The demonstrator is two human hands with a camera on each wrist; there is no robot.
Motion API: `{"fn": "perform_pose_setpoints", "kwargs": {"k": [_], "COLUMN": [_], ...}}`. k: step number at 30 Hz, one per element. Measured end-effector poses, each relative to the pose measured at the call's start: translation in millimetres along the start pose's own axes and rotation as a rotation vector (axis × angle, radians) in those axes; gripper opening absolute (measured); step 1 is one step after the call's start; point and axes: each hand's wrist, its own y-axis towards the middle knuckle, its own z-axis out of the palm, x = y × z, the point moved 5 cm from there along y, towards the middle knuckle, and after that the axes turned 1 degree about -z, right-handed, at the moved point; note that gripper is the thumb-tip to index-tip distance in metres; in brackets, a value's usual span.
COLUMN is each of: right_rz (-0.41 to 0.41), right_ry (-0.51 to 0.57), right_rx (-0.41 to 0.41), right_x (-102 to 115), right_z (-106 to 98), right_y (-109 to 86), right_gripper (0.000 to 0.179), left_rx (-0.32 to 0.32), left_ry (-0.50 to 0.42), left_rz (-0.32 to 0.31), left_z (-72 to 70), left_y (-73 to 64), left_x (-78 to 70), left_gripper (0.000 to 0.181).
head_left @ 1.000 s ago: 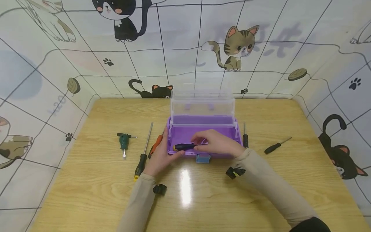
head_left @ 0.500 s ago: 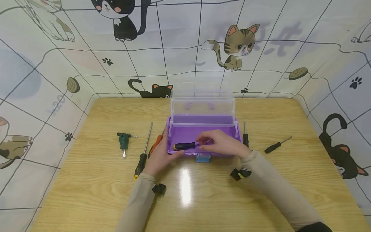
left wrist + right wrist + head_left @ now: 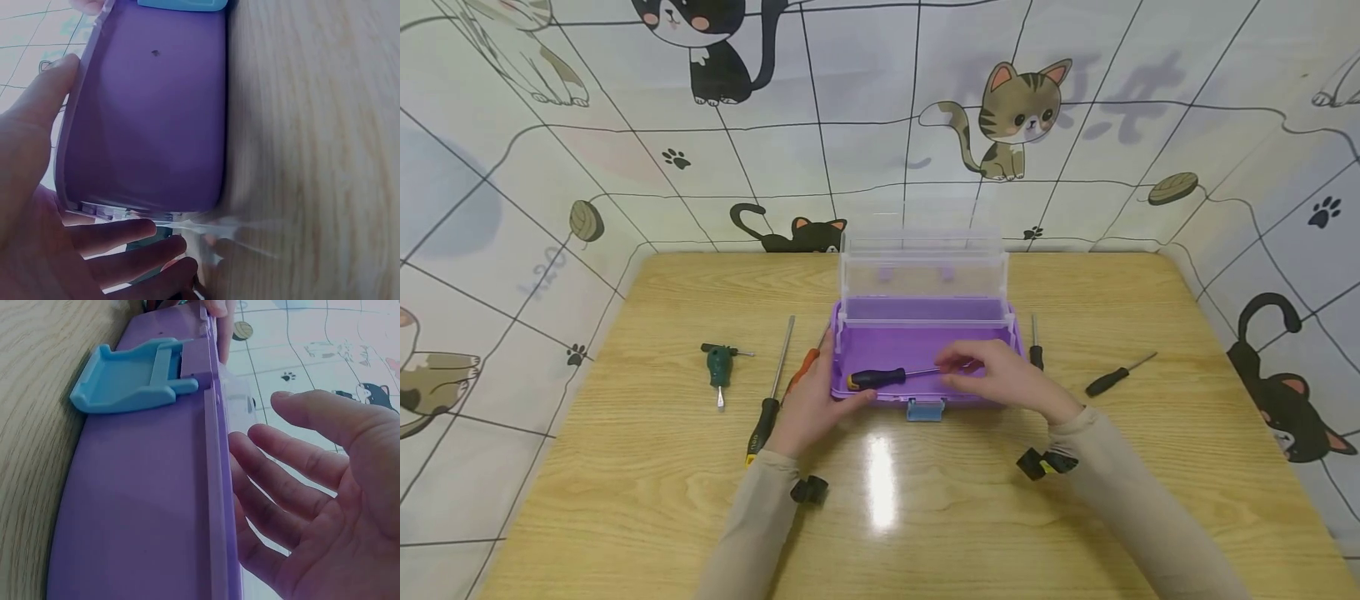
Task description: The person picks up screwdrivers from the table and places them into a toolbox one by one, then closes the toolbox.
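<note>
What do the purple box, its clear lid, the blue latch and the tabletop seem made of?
Purple box: likely molded plastic, smooth and satin, with rounded corners. Clear lid: probably glossy transparent plastic; the background shows through. Blue latch: seemingly opaque plastic, satin, evenly colored. Tabletop: glossy, with visible grain and a bright reflection; wood or laminate, I can't tell.

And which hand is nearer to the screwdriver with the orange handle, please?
Left. The left hand is beside the orange screwdriver, partly covering it in the head view; the right hand is farther away, over the purple box.
</note>
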Motion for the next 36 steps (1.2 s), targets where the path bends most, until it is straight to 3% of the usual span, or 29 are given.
{"fn": "perform_pose_setpoints", "kwargs": {"k": [7,19,31,36], "right_rz": [0.024,0.088,0.157,0.167], "right_ry": [-0.003,-0.010,-0.028,-0.046], "right_rx": [-0.056,-0.129,-0.234,-0.304], "right_x": [-4,-11,-21,-26], "right_z": [-11,-33,-55,-56], "right_y": [-10.1,-25.9,-51.4,-60.4], "right_gripper": [0.021,0.022,0.023,0.020], "left_rx": [-0.067,-0.138,-0.260,-0.276], "left_ry": [0.002,-0.087,-0.023,0.004], "left_rz": [0.073,0.076,0.157,0.143], "left_z": [-11.0,-29.0,-38.1,-38.2], "left_y": [-4.8,-11.2,-13.0,-13.5], "left_x": [-0.9,15.1,15.7,18.2], "left_gripper": [0.099,0.062,0.044,0.041]}}
